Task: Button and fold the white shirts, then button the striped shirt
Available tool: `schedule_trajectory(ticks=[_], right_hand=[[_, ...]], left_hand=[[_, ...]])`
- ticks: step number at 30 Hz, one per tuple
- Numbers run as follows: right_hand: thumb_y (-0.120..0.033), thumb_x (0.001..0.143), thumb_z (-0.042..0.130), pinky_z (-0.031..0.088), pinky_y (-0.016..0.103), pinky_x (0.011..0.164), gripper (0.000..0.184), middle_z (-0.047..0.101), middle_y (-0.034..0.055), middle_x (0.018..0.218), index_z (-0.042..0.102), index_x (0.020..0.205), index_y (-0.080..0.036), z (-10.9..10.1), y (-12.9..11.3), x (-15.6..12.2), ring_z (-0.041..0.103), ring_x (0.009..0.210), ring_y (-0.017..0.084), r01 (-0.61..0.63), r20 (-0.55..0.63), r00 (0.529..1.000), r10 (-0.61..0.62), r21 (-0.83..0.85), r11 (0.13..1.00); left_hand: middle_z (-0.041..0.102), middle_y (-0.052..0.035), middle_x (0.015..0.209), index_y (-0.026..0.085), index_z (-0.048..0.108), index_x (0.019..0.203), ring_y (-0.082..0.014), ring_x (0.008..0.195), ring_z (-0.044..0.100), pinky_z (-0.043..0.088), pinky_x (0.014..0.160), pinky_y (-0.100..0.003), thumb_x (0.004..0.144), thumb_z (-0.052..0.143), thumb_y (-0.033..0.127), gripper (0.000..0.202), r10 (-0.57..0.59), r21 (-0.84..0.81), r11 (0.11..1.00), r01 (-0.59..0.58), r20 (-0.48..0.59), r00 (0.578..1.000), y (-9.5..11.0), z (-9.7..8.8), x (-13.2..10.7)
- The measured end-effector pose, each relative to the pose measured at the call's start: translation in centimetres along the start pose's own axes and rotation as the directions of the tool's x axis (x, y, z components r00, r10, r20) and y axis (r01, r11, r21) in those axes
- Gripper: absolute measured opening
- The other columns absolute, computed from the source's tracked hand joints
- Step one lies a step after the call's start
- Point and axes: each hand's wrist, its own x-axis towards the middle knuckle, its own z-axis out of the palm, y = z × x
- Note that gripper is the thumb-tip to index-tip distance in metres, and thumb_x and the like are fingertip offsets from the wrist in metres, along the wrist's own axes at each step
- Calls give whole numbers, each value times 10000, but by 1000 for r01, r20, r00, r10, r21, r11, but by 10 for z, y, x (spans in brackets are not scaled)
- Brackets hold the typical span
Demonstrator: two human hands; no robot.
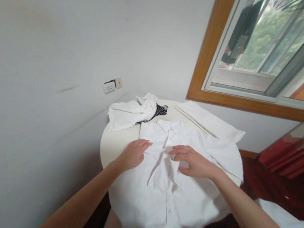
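A white button-up shirt [141, 188] lies front up over a round white table [108, 143], its collar [171, 127] toward the far side and its hem hanging over the near edge. My left hand [134, 152] rests flat on the shirt's left part, fingers stretched out. On the right of the button line, my right hand [187, 160] touches the chest with its fingers apart. Creased cloth bunches up between the two hands. One sleeve [228, 155] spreads out to the right; the left sleeve is not clearly visible.
At the table's back left lies a crumpled white garment [129, 112] with a black striped cloth [161, 110]. A folded white cloth [210, 121] sits at the back right. A wall with a socket [109, 87] stands at the left. White fabric [287, 219] lies low on the right.
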Motion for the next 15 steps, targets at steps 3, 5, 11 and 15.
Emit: schedule_trajectory(ticks=[3,5,11,15], right_hand=[[-161,814,577,383,426,1062,281,585,40,1314,636,1073,-250,-16,-7,-30,451,1293,217,-42,-27,999,42,-12,999],[-175,850,539,396,423,1058,270,566,46,1336,631,1090,-257,-22,-8,-51,446,1299,216,-103,-67,993,99,-51,993],[-225,869,528,407,457,1061,215,465,54,1433,649,1041,-269,-25,-9,-105,411,1331,251,-266,-164,954,250,-89,960],[-243,847,564,414,466,1057,217,598,65,1291,658,1038,-287,-19,-21,-119,500,1256,258,-294,-130,950,282,-81,952]], left_hand=[[568,-95,1313,200,511,1303,-236,1205,511,414,1029,-410,754,470,43,573,-75,26,997,76,-33,997,-5,-1,0],[574,-101,1309,198,519,1297,-253,1186,525,427,1009,-415,751,488,51,566,-127,51,990,129,-49,991,-10,-2,-1],[654,-108,1171,170,626,1137,-276,1092,571,455,956,-414,792,484,120,376,-219,114,967,227,-81,972,-24,2,-11],[652,-119,1176,155,654,1059,-262,1109,563,435,994,-403,815,456,140,315,-252,111,957,268,-139,958,-25,5,-19]])
